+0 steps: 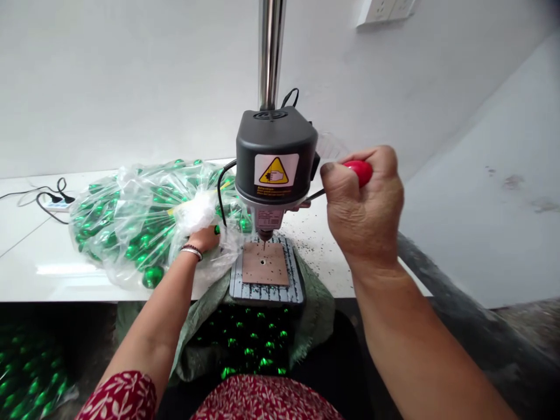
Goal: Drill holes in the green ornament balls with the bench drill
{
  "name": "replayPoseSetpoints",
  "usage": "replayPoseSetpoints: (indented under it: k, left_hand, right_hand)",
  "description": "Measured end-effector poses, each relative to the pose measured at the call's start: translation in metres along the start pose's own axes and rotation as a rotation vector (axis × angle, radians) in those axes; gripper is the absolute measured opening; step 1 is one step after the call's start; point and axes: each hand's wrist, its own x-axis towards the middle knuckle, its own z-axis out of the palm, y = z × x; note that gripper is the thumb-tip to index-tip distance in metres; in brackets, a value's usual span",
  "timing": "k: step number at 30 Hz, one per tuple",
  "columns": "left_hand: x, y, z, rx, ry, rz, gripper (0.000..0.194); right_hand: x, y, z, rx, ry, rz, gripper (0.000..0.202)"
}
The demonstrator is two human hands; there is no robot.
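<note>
My right hand [371,204] is closed around the red knob [361,171] of a drill press lever. The black drill press [275,149] stands in front of me, its bit [264,245] pointing down above a brown board [251,273] with a small hole. The bit's tip appears to be clear of the board. My left hand [205,238] reaches into the mouth of a clear plastic bag [126,233] of shiny green balls. Plastic hides most of its fingers, and a bit of green [217,230] shows beside them.
Dark shavings lie over the press base [297,291] and the white table [336,268]. Below the table edge, a green woven sack [317,303] holds more green balls [249,352]. A power strip [59,204] with black cords lies at the left. A steel column [272,52] rises behind the press.
</note>
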Motion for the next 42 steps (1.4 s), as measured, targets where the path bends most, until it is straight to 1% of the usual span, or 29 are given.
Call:
replayPoseSetpoints:
  k: [2, 3, 5, 7, 8, 9, 10, 11, 12, 14, 16, 18, 20, 23, 26, 30, 32, 34, 39, 41, 42]
  left_hand:
    - [-0.015, 0.007, 0.002, -0.017, -0.013, 0.001, 0.038]
    - [-0.024, 0.009, 0.001, -0.030, 0.004, 0.005, 0.040]
    - [-0.045, 0.011, -0.004, -0.091, 0.088, 0.021, 0.047]
    - [-0.069, 0.010, -0.011, -0.244, 0.215, 0.034, 0.054]
    - [-0.082, 0.009, -0.015, -0.342, 0.257, 0.030, 0.058]
    - [-0.094, 0.008, -0.018, -0.454, 0.287, 0.021, 0.059]
    - [-0.107, 0.008, -0.020, -0.578, 0.290, 0.014, 0.059]
    - [-0.118, 0.009, -0.022, -0.727, 0.271, 0.016, 0.058]
    - [-0.128, 0.011, -0.021, -0.897, 0.226, 0.025, 0.057]
    - [-0.143, 0.020, -0.016, -1.277, 0.074, 0.041, 0.061]
    - [-0.151, 0.032, -0.007, -1.624, -0.101, 0.021, 0.071]
    - [-0.152, 0.045, 0.003, -1.855, -0.242, -0.023, 0.075]
    - [-0.149, 0.057, 0.012, -1.979, -0.331, -0.049, 0.070]
    - [-0.141, 0.067, 0.019, -2.061, -0.411, -0.111, 0.055]
    - [-0.135, 0.069, 0.021, -2.078, -0.474, -0.186, 0.042]
    - [-0.134, 0.067, 0.024, -2.107, -0.530, -0.217, 0.036]
    - [-0.135, 0.066, 0.025, -2.108, -0.525, -0.244, 0.032]
    - [-0.135, 0.066, 0.025, -2.065, -0.495, -0.243, 0.028]
    - [-0.133, 0.069, 0.022, -1.908, -0.442, -0.096, 0.027]
    - [-0.131, 0.071, 0.020, -1.881, -0.419, -0.101, 0.029]
    - [-0.130, 0.073, 0.019, -1.853, -0.381, -0.119, 0.031]
  right_hand:
    - [0.000, -0.001, 0.000, 0.009, -0.003, 0.014, 0.020]
    - [0.000, -0.002, 0.000, 0.010, -0.004, 0.022, 0.019]
    - [0.001, -0.003, 0.000, 0.005, -0.010, 0.029, 0.018]
    - [0.001, -0.004, -0.001, 0.000, -0.020, 0.032, 0.018]
    - [0.001, -0.004, -0.001, -0.002, -0.024, 0.036, 0.018]
    - [0.001, -0.005, -0.001, -0.003, -0.027, 0.042, 0.018]
    - [0.001, -0.005, -0.001, -0.007, -0.029, 0.049, 0.019]
    - [0.001, -0.005, -0.001, -0.013, -0.031, 0.055, 0.018]
    - [0.001, -0.005, -0.001, -0.022, -0.034, 0.059, 0.018]
    - [0.001, -0.004, 0.000, -0.041, -0.042, 0.057, 0.018]
    - [0.000, -0.001, 0.000, -0.042, -0.048, 0.032, 0.018]
    - [0.000, 0.002, 0.000, -0.022, -0.051, -0.023, 0.019]
    - [-0.001, 0.006, 0.001, -0.008, -0.054, -0.071, 0.020]
    - [-0.001, 0.008, 0.001, 0.004, -0.062, -0.072, 0.022]
    - [-0.002, 0.007, 0.000, 0.024, -0.059, -0.071, 0.022]
    - [-0.004, 0.007, -0.002, 0.060, -0.064, -0.094, 0.025]
    - [-0.004, 0.010, -0.002, 0.069, -0.080, -0.105, 0.026]
    - [-0.004, 0.013, -0.003, 0.059, -0.103, -0.099, 0.027]
    - [-0.002, 0.016, -0.004, 0.030, -0.139, -0.079, 0.028]
    - [-0.002, 0.014, -0.004, 0.026, -0.148, -0.057, 0.027]
    - [-0.002, 0.012, -0.004, 0.025, -0.146, -0.042, 0.026]
